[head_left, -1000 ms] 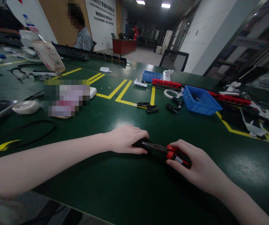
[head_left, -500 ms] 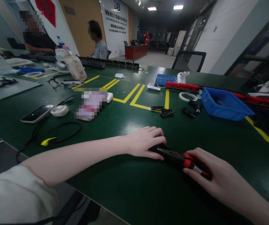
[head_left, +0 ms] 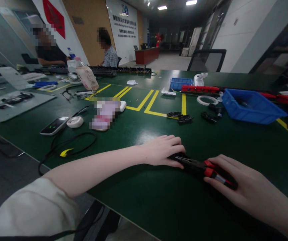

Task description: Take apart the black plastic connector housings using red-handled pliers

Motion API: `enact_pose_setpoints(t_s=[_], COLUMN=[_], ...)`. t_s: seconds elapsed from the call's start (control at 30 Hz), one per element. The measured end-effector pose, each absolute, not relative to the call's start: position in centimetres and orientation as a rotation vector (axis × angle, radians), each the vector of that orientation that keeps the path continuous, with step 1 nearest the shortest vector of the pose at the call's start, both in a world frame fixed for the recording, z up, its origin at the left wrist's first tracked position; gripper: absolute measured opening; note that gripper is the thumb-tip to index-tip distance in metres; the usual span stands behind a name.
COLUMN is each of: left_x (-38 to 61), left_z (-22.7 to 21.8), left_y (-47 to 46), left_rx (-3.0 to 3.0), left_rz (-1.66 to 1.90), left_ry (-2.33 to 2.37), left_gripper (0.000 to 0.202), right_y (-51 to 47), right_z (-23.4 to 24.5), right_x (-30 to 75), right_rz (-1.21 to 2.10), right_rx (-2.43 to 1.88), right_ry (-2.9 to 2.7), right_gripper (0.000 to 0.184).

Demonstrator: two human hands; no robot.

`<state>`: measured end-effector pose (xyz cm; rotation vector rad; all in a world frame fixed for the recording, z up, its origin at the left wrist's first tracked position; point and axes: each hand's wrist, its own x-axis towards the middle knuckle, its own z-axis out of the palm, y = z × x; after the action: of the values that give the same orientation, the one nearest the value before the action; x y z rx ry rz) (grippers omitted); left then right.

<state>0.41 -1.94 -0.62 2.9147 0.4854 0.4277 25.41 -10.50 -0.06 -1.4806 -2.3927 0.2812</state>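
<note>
A pair of pliers (head_left: 204,169) with red and black handles lies low on the green table (head_left: 159,201) in front of me. My right hand (head_left: 241,185) is wrapped round the handles. The plier jaws point left into a small black part (head_left: 177,156) that my left hand (head_left: 164,150) covers, fingers curled over it and pressed to the table. Most of the black part is hidden under that hand.
Beyond my hands lie black clips (head_left: 181,117), a blue bin (head_left: 253,107), a smaller blue bin (head_left: 180,83) and a red rail (head_left: 200,89). To the left are a phone (head_left: 53,126), a black cable loop (head_left: 71,147) and a grey mat (head_left: 13,104). Two people sit at the far left.
The view has swung left and lifted a little, so more of the table's left side and a second seated person show. Both hands keep the same hold on the pliers and the black part.
</note>
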Motion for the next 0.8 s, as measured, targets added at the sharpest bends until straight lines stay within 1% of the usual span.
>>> enact_pose_setpoints(t_s=[0.4, 0.53, 0.67, 0.8], left_x=[0.4, 0.4, 0.4, 0.3], left_z=[-0.6, -0.5, -0.4, -0.5], left_y=[-1.9, -2.0, -2.0, -1.9], left_rx=[2.855, 2.841, 2.826, 2.823], left_rz=[0.425, 0.395, 0.367, 0.365], left_ry=[0.504, 0.536, 0.545, 0.554], left_gripper=[0.041, 0.041, 0.041, 0.039], right_y=[-10.4, -10.4, -10.0, -9.8], right_z=[0.1, 0.5, 0.2, -0.7], right_x=[25.8, 25.5, 25.6, 25.8], right_rz=[0.258, 0.163, 0.033, 0.034], right_rx=[-1.515, -1.498, -1.475, -1.447], right_ry=[-2.464, -2.499, -2.515, -2.521], right_gripper=[0.039, 0.039, 0.044, 0.052])
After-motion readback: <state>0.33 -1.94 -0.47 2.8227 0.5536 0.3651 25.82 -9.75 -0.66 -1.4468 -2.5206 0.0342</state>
